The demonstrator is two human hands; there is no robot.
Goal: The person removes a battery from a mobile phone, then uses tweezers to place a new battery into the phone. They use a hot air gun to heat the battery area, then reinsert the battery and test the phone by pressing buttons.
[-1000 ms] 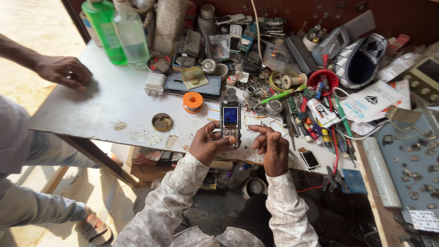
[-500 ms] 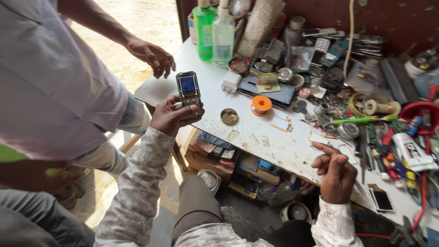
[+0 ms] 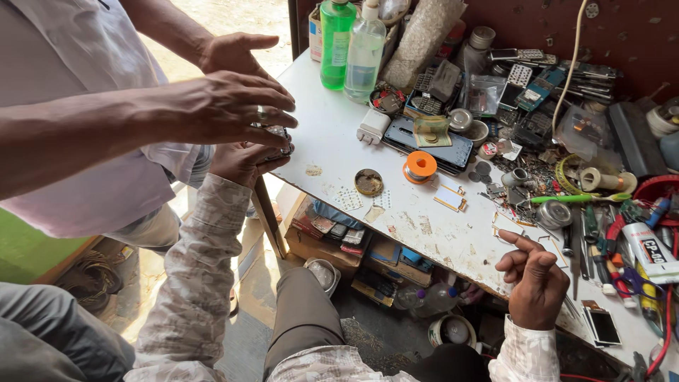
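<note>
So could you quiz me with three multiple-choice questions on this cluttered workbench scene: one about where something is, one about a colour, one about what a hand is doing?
1. Where does the orange spool lie?
A. on the white table, just in front of the flat dark phone
B. on the floor under the table
C. on top of the bottles

2. What colour is the liquid in the taller bottle at the table's far corner?
A. red
B. green
C. blue

3. What is the wearer's right hand doing?
A. gripping a screwdriver
B. pressing on a bottle
C. holding nothing, fingers loosely curled at the table's near edge

Answers: 1 A, the spool sits on the tabletop by the phone. 2 B, the bottle shows green beside a clear one. 3 C, nothing is in that hand.
</note>
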